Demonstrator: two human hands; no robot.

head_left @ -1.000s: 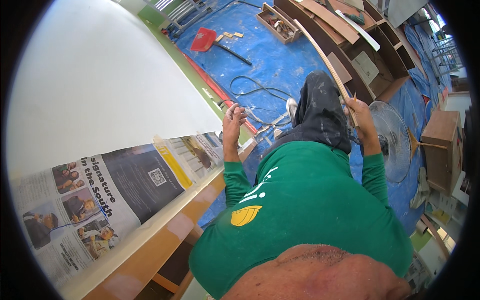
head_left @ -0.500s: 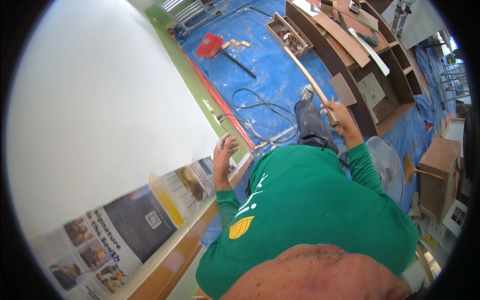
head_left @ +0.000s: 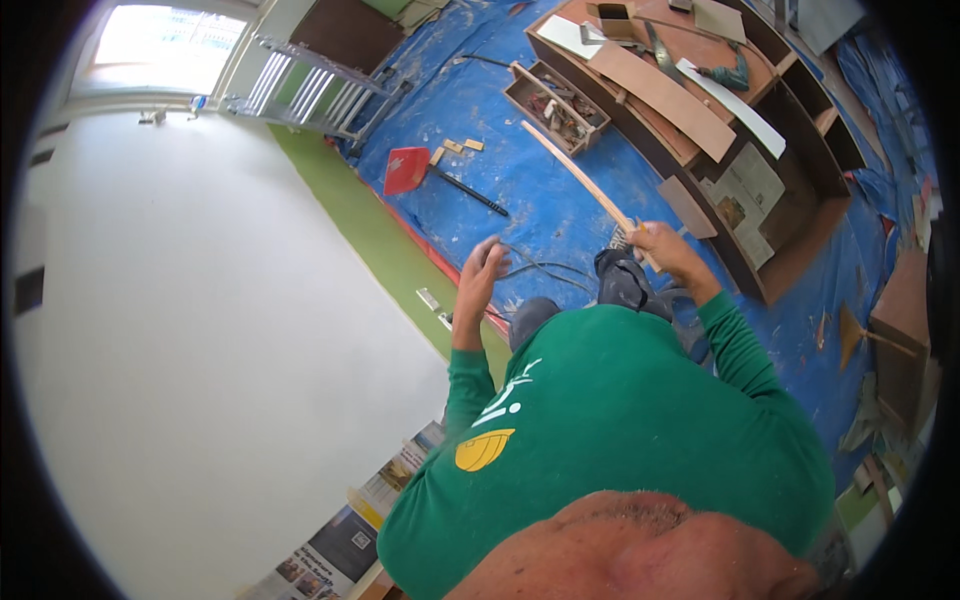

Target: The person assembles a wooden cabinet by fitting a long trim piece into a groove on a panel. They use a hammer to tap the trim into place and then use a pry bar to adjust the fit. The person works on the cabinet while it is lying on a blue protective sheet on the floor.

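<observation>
A long, thin wooden strip (head_left: 578,174) slants away from me over the blue sheet, its near end in my right hand (head_left: 662,248). The fingers of that hand are wrapped round it. My left hand (head_left: 484,266) is raised near the white wall panel, apart from it. Its fingers are loosely bent and slightly blurred, and I see nothing held in them. Beyond the far end of the strip stands a wooden tray (head_left: 557,107) full of small tools and bits.
A brown cabinet (head_left: 735,225) lies at the right, with boards, a saw (head_left: 661,50) and a green drill (head_left: 735,70) on top. A red dustpan (head_left: 408,170), wood blocks and a cable (head_left: 540,265) lie on the blue sheet (head_left: 440,120). A metal ladder (head_left: 315,90) is at the far left.
I have moved forward along the wall, and more of the window and ladder shows. My left hand has swung forward and right. The strip stays in my right hand.
</observation>
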